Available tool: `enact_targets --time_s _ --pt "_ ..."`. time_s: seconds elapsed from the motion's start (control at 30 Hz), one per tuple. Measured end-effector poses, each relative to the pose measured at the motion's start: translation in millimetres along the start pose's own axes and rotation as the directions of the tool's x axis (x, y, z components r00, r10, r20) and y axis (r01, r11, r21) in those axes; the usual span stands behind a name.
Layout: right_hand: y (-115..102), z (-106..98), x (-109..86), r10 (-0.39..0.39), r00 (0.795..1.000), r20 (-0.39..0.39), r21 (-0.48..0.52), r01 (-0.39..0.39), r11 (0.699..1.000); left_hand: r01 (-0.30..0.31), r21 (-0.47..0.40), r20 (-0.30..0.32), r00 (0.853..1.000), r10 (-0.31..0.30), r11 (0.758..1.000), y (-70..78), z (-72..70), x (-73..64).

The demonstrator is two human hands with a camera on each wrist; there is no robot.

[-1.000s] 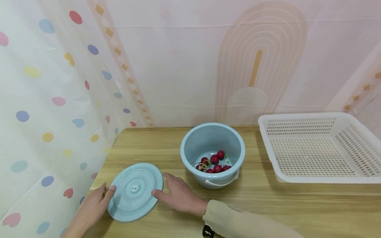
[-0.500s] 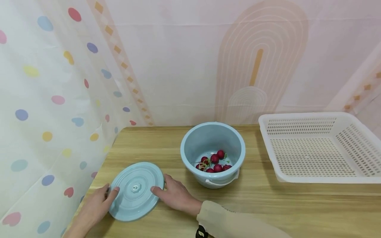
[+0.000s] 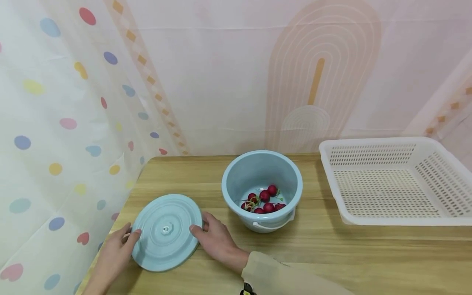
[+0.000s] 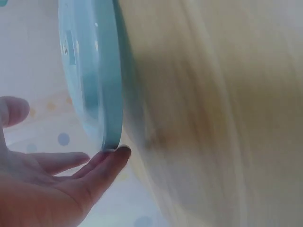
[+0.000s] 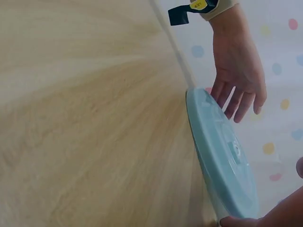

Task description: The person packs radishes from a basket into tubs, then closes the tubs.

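Observation:
A round light-blue lid (image 3: 166,246) with a small centre knob lies on the wooden table at the left. My left hand (image 3: 116,250) is at its left rim. In the left wrist view, those fingertips (image 4: 124,152) touch the lid's edge while the thumb stands off from it. At the right rim is my right hand (image 3: 219,241), its fingers at the edge and its thumb apart from the lid in the right wrist view. Behind that hand stands a light-blue bucket (image 3: 236,205) with a white handle, holding several red radishes (image 3: 264,196).
To the right, a white plastic basket (image 3: 333,180) with slotted sides and a grid floor rests on the table (image 3: 317,258). A patterned curtain (image 3: 221,82) hangs along the back and left edges.
The lid has shifted slightly away and left and looks flatter. My left thumb has drawn back from over it toward the rim. Bucket and basket stay put.

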State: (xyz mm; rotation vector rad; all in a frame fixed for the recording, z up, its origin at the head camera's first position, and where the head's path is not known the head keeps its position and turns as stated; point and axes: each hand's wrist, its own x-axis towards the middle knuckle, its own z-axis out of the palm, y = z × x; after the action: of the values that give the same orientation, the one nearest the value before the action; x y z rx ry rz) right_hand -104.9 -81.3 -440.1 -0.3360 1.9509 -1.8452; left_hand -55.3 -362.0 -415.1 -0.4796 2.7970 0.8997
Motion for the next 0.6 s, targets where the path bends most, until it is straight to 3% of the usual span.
enact_targets --time_s 0.2,0.4,0.6 --pt "-2 -6 -3.0 -0.100 0.994 -0.052 -0.018 0.099 0.995 0.061 -0.075 -0.072 0.995 -0.067 0.995 -2.7 1.7 -2.4" --pt "-4 -9 -3.7 -0.224 0.969 -0.105 -0.014 0.224 0.975 0.049 -0.154 -0.222 0.972 -0.082 0.987 -7.5 9.9 -5.9" --pt "-11 -9 -8.3 -0.232 0.966 -0.110 0.044 0.238 0.970 -0.072 -0.237 -0.304 0.953 -0.004 0.969 -16.0 5.3 -15.3"
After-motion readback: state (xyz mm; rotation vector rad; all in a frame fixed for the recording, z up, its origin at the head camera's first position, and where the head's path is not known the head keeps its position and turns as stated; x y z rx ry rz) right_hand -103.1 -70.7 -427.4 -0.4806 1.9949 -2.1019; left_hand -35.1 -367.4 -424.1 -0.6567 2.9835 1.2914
